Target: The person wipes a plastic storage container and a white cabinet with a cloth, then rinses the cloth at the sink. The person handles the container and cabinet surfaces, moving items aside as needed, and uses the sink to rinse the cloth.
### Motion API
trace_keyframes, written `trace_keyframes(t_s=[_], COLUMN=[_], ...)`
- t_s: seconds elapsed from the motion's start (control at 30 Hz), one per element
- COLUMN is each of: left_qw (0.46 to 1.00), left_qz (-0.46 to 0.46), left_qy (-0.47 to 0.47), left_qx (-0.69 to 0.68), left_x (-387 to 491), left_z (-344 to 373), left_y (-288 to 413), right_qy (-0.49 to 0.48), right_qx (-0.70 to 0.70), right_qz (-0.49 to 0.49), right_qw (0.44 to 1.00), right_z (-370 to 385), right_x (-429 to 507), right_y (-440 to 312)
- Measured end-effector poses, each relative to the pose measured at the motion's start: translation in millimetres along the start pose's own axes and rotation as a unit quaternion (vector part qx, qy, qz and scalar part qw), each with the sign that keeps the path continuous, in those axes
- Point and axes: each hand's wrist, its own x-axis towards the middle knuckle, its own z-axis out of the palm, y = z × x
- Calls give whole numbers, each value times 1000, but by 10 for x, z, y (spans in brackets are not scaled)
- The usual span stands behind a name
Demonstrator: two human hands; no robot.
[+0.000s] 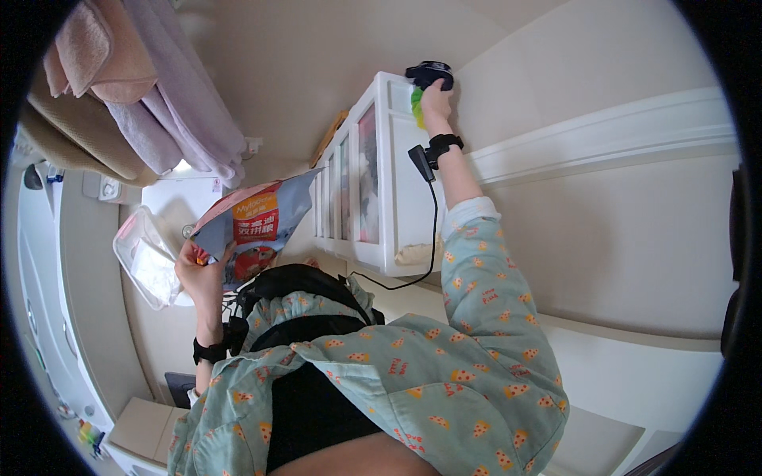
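At the left, my left hand (205,271) grips the edge of a large blue-grey and pink printed food bag (256,232). The bag hangs tilted and bears writing and a picture of food. My right hand (436,104) reaches far out to the top of a white plastic drawer unit (411,178). Its fingers are closed on a small black item (430,74), too small to name surely. Touching that hand is a bright green item (417,107), partly hidden behind it.
Lilac towels (184,113) and peach towels (113,59) hang at the upper left. Below them, a clear plastic bin (128,238) holds a white bag (155,271). A black cable (433,238) runs from my right wrist strap. A white moulding (595,131) crosses the right wall.
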Motion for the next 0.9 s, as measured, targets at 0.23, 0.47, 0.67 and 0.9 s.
trace_keyframes(t_s=[0.23, 0.47, 0.67, 0.9], left_qw=[1000, 999, 999, 997], left_qz=[-8, 19, 1, -20], left_qy=[10, 42, 40, 76], left_qx=[-20, 3, -5, -23], left_x=[-23, -70, -100, -155], left_z=[23, 35, 4, -1], left_y=[153, 194, 124, 127], right_qy=[-66, 5, -69, -136], right_qx=[378, 424, 263, 144], right_qz=[87, 180, 105, -28], right_qw=[919, 888, 957, 980], right_z=[362, 414, 288, -71], right_x=[517, 855, 701, 672], right_y=[273, 169, 189, 266])
